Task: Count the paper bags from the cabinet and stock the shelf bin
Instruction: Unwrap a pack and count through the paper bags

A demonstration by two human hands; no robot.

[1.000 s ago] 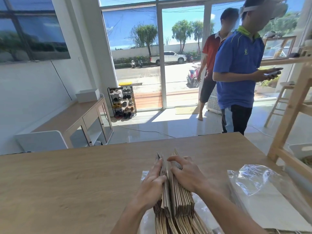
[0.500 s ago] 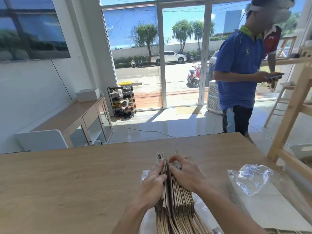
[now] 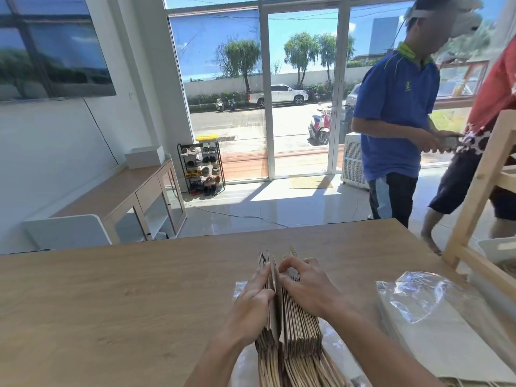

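Table wooden, bears paper bags; glass doors beyond (sunlit).

The left half of the table lies bare, open to a hand from near edge to far edge. Lower centre, the upright paper bags block the way. A plastic-wrapped pack fills the lower right, and a wooden shelf frame closes the right edge.

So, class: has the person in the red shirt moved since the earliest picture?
Yes. The person in the red shirt has crossed rightward, from by the white door post, past the person in blue, to the wooden shelf frame.
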